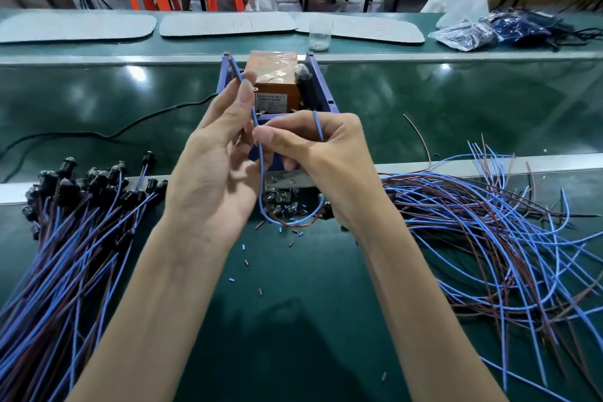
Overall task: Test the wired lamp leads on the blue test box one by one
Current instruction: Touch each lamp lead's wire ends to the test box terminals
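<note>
My left hand (pixel 208 153) pinches blue lead (pixel 261 173) near its tip — my right hand (pixel 319 153) pinches it too, close by blue test box (pixel 321 88).

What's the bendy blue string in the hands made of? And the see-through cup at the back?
The blue lead looks like wire in a matte plastic or rubber coat: it bends in a smooth loop between the left hand and the right hand. The cup looks like clear plastic, maybe glass: you can see through it.
</note>
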